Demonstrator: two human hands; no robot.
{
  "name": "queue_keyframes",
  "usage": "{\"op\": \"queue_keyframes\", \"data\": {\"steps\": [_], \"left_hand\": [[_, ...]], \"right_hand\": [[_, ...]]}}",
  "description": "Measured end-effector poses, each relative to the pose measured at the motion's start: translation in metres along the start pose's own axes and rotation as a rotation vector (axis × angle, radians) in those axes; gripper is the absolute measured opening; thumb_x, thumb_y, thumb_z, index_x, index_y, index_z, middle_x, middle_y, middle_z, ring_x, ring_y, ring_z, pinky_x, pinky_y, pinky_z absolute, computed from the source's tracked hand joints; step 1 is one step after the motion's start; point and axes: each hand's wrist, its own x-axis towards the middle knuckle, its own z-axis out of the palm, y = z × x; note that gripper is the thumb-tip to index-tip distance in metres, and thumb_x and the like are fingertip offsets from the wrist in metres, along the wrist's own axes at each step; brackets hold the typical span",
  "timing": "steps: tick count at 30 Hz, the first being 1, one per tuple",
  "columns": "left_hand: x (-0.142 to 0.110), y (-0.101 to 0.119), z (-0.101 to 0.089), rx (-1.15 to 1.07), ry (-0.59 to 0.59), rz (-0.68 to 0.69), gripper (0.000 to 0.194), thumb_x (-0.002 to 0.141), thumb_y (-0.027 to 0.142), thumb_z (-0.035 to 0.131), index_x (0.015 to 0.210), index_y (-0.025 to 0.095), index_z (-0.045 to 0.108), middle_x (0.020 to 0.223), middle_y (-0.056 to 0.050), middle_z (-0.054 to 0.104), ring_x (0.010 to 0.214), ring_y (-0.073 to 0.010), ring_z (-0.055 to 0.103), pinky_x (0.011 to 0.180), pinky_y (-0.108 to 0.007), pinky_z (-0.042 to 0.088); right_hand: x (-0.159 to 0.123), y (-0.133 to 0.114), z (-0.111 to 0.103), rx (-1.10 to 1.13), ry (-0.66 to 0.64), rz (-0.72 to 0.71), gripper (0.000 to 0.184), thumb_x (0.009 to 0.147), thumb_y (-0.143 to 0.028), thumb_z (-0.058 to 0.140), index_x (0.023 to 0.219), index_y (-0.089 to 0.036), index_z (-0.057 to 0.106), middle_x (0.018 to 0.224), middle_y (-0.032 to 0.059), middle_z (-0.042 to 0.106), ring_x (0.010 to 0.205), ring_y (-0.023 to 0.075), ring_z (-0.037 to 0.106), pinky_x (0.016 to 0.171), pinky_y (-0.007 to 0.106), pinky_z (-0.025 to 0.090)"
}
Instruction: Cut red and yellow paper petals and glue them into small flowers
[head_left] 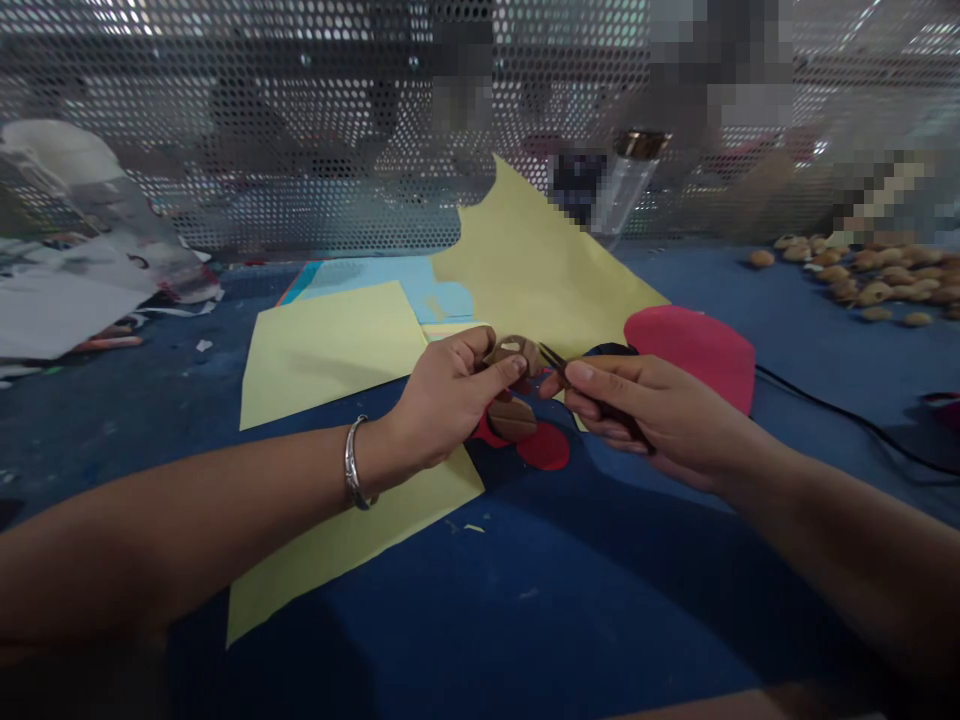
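Above the blue counter (465,620), the left hand (454,395) grasps a curled brown paper piece (530,352) between thumb and fingers, apparently to leave its far edge free. The right hand's (660,410) fingers close around a dark two-pronged tool (628,422), seemingly angled so its tips meet that edge; whether they touch, I cannot tell. A red disc (545,447) lies below.

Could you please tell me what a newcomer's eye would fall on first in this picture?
Probably the large yellow sheet rising before the perforated panel. Next, likely, the bright pink piece just beyond the right hand, then the silvery bracelet on the wrist of the left hand, which pinches a small brown piece.
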Motion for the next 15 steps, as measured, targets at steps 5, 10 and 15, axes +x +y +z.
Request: {"op": "queue_keyframes", "data": {"steps": [5,10,15], "left_hand": [[-0.002,0.0002,0.0009,-0.106,-0.069,-0.049,0.035,0.087,0.019,0.074,0.072,0.02,0.042,0.07,0.002,0.061,0.061,-0.0069,0.056,0.057,-0.02,0.048],[-0.002,0.0013,-0.0005,-0.041,-0.064,-0.087,0.022,0.086,0.021,0.076,0.078,0.017,0.056,0.075,-0.001,0.068,0.066,-0.0097,0.065,0.063,-0.021,0.055],[-0.0018,0.0036,-0.001,-0.052,-0.052,-0.103,0.017,0.084,0.019,0.078,0.078,0.013,0.064,0.072,-0.002,0.071,0.061,-0.0087,0.066,0.06,-0.019,0.055]], "right_hand": [[-0.0006,-0.0025,0.0003,-0.013,-0.009,-0.004,0.049,0.088,-0.066,0.075,0.089,-0.018,0.071,0.065,-0.0057,0.041,0.05,0.0055,0.027,0.041,0.024,0.016],[-0.0009,-0.0007,-0.0008,-0.052,0.006,-0.008,0.049,0.09,-0.066,0.073,0.092,-0.017,0.074,0.062,-0.0066,0.039,0.047,0.0051,0.025,0.04,0.023,0.014],[-0.0005,0.0018,-0.002,-0.078,0.022,-0.035,0.05,0.089,-0.067,0.073,0.09,-0.017,0.074,0.058,-0.0077,0.036,0.046,0.0051,0.026,0.041,0.023,0.015]]}}
